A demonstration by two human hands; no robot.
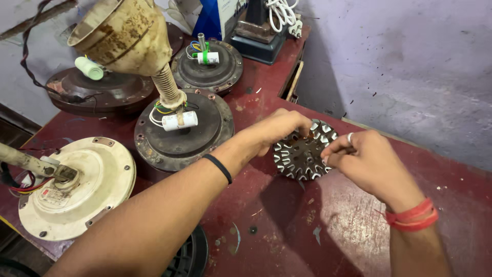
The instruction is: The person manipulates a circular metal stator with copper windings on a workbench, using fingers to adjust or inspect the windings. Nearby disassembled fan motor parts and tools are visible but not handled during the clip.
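Note:
A round slotted metal stator core (301,154) lies flat on the dark red worktable (307,225). My left hand (274,131) rests on its upper left edge, fingers curled over the rim. My right hand (361,159) is at its right edge, fingertips pinched together on something thin that I cannot make out. A black band circles my left wrist and red threads my right wrist.
Several ceiling fan motors stand to the left: a cream one (77,187) at the near left, a dark one (182,128) with a white capacitor, and two further back (207,64). A rusty cup-shaped canopy (123,33) hangs above. A grey wall (410,66) is at the right.

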